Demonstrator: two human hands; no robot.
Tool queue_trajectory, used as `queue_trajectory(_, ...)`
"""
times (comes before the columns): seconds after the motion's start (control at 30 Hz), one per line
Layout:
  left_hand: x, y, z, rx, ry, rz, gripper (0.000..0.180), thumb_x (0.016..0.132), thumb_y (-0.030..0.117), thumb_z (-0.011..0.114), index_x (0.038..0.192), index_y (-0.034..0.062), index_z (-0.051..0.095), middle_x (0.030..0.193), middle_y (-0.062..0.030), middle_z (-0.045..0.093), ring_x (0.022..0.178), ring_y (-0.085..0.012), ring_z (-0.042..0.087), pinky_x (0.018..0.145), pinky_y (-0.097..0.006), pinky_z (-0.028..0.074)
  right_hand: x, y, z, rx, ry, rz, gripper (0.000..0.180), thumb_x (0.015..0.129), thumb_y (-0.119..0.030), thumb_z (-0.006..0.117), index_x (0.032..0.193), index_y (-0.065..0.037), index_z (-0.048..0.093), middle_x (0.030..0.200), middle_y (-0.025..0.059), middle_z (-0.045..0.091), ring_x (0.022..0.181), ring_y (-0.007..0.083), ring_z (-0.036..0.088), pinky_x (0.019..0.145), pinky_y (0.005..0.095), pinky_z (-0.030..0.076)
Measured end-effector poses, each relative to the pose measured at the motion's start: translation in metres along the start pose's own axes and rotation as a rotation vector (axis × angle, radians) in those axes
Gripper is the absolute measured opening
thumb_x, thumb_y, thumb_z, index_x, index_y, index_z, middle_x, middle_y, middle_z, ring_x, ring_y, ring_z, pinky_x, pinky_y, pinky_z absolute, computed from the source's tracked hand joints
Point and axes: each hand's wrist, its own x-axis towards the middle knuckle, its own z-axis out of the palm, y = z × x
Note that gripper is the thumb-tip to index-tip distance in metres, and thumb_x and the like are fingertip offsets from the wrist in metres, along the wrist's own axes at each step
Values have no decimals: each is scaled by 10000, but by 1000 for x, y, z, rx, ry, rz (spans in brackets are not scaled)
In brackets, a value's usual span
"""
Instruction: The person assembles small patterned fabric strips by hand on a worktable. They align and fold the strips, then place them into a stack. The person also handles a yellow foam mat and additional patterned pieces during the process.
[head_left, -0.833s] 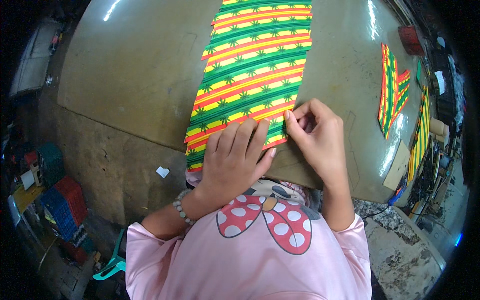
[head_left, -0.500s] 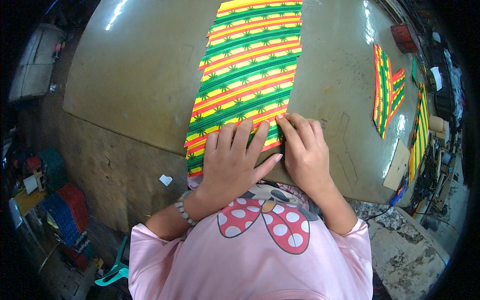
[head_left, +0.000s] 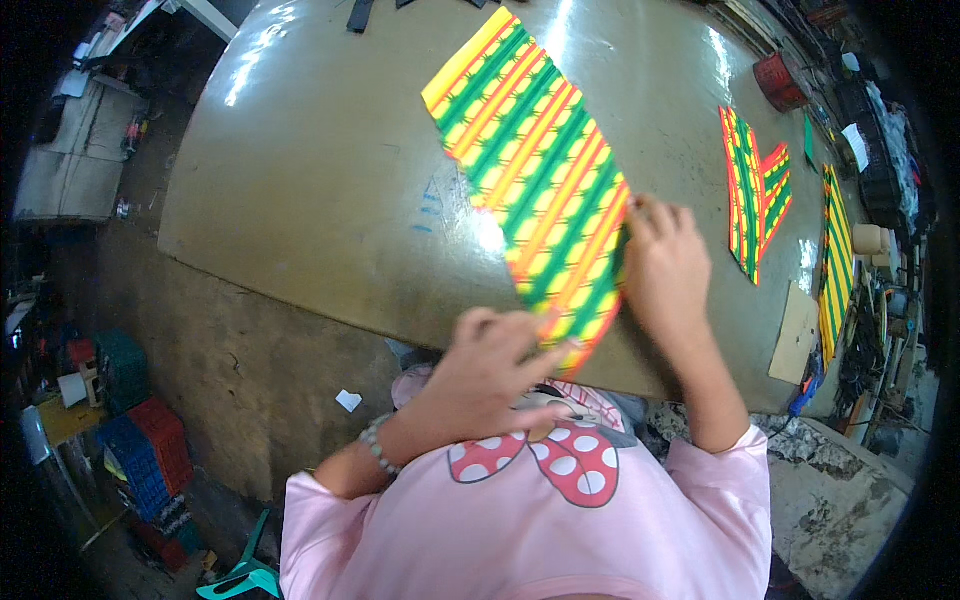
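A long striped sheet [head_left: 545, 170] in green, yellow and red, with dark leaf shapes, lies slanted across the brown table from the far middle toward me. My right hand [head_left: 665, 260] is closed at its right edge, fingertips curled against the border; what the thumb does is hidden. Over the near end of the sheet is my left hand [head_left: 490, 360], somewhat blurred. Its fingers are apart, with the thumb stretched out near my shirt, and nothing shows in its grasp.
Two smaller striped pieces [head_left: 743, 195] overlap on the right of the table [head_left: 310, 200]. Farther right lie another striped strip [head_left: 836, 265] and a tan board [head_left: 792, 335]. A red container [head_left: 780, 82] stands at the far right. Dark strips [head_left: 360, 14] lie at the far edge.
The striped sheet has turned, its far end swinging left and its near end right. My right hand moved right with its edge. My left hand drew back from lying flat on the sheet.
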Motion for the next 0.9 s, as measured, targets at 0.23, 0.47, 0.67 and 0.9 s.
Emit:
queue_trajectory(0.23, 42, -48, -25, -251, 199, 102, 325, 896, 291, 684, 1112, 49, 679, 1140, -143, 653, 1034, -292, 640, 880, -394, 500, -5, 4, 33, 86, -226, 150, 704, 1037, -443, 365, 1491, 86, 270, 1576, 251, 250, 1489, 352, 208, 1205, 505, 145)
queue_trajectory(0.47, 134, -167, -85, 357, 543, -432, 443, 862, 412, 676, 1111, 46, 695, 1186, -136, 604, 1182, -330, 493, 995, -476, 387, -50, 11, 20, 269, -211, 74, 680, 1024, -418, 413, 1506, 41, 279, 1588, 232, 236, 1490, 352, 208, 1203, 524, 120)
queue_trajectory(0.67, 139, -174, -81, 216, 455, -446, 496, 788, 334, 782, 1169, 41, 659, 1159, -102, 608, 1064, -271, 561, 920, -442, 440, -16, 26, -1, 609, 131, 277, 357, 987, -169, 538, 1297, 5, 570, 1247, 190, 615, 1182, 353, 562, 1066, 449, 397)
queue_trajectory(0.9, 130, -166, -99, -755, 477, -321, 536, 840, -7, 738, 1328, -15, 516, 1158, -138, 606, 977, -155, 656, 854, -251, 546, 138, -12, 34, 1098, -95, 43, 338, 970, -228, 603, 1203, 14, 649, 1112, 159, 673, 970, 223, 651, 822, 328, 535)
